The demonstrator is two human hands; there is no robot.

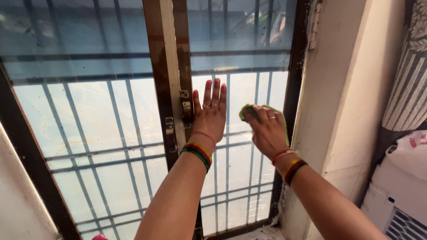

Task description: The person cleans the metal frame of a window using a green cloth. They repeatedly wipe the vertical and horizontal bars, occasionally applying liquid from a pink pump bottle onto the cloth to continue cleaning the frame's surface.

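My left hand (210,114) is pressed flat against the right window pane (242,178), fingers spread and pointing up, just right of the metal latch (187,110) on the brown centre frame (171,80). My right hand (267,131) holds a green cloth (249,111) against the same pane, near the dark right frame (291,111). Both wrists wear coloured bangles. The glass is dusty and speckled.
The left window pane (89,133) shows metal bars outside. A white wall jamb (338,111) stands at the right. A patterned curtain (409,80), a white plastic bag (411,151) and a white appliance (391,209) sit at the far right.
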